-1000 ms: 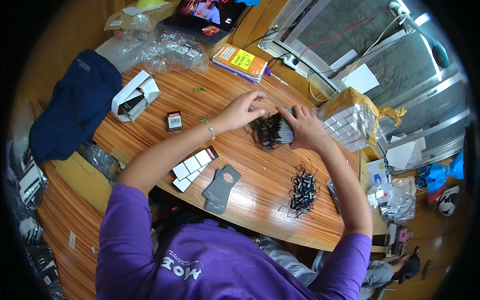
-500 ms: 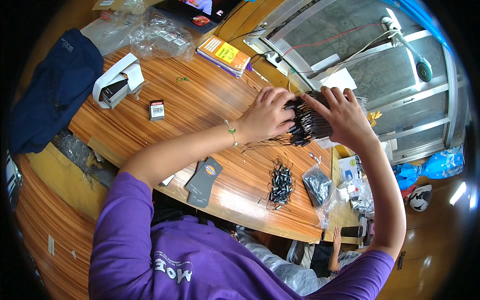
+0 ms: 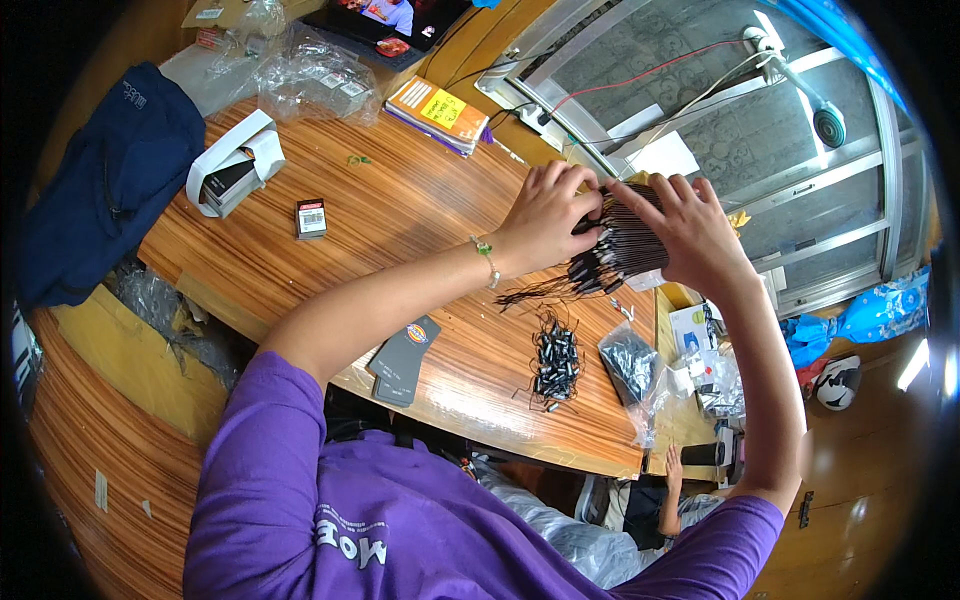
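Observation:
Both my hands hold one bundle of thin black tags with strings [image 3: 622, 246] above the right end of the wooden table [image 3: 400, 215]. My left hand [image 3: 545, 215] grips the bundle's left side, a thin bracelet on its wrist. My right hand [image 3: 688, 228] wraps over the right side, fingers spread across the top. Loose strings hang from the bundle's lower left end. Below it on the table lies a small heap of black strung pieces [image 3: 556, 360].
A clear bag of black pieces [image 3: 632, 362] lies at the table's right end. Dark grey card tags [image 3: 403, 358] rest near the front edge. A small box [image 3: 311, 217], a white open box [image 3: 236, 170], a stack of books [image 3: 438, 113], plastic wrapping [image 3: 315, 78] and a blue garment [image 3: 110, 180] lie farther off.
The view has swung, so the table has slid left and down in the picture. Both hands have kept hold of the bundle, with my right fingers now spread over its top.

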{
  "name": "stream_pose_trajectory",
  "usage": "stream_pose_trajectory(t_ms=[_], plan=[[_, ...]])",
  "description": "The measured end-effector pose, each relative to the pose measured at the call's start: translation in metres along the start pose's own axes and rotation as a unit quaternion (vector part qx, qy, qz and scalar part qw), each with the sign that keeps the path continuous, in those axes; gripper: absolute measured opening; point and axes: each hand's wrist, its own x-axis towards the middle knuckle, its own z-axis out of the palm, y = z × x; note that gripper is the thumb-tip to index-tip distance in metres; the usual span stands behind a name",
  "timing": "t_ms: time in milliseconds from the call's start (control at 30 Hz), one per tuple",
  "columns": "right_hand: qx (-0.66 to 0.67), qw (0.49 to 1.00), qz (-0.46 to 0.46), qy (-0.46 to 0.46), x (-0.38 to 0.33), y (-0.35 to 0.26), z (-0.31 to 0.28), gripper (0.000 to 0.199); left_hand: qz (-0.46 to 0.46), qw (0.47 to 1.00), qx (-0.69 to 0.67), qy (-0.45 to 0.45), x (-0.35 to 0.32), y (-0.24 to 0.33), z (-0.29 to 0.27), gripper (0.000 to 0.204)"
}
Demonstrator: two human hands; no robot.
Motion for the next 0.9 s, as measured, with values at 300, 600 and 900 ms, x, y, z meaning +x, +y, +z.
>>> stream_pose_trajectory(t_ms=[300, 600, 900], plan=[[0.578, 0.803, 0.148, 0.017, 0.005, -0.116, 0.218, 0.096, -0.157, 0.967, -0.166, -0.115, -0.08, -0.071, 0.105, 0.012], [0.594, 0.786, 0.151, 0.083, 0.022, -0.148, 0.256, 0.093, -0.237, 0.939, -0.163, -0.19, -0.096, -0.084, 0.111, 0.015], [0.62, 0.768, 0.149, 0.058, 0.023, -0.138, 0.247, 0.093, -0.231, 0.937, -0.153, -0.211, -0.089, -0.08, 0.104, 0.015]])
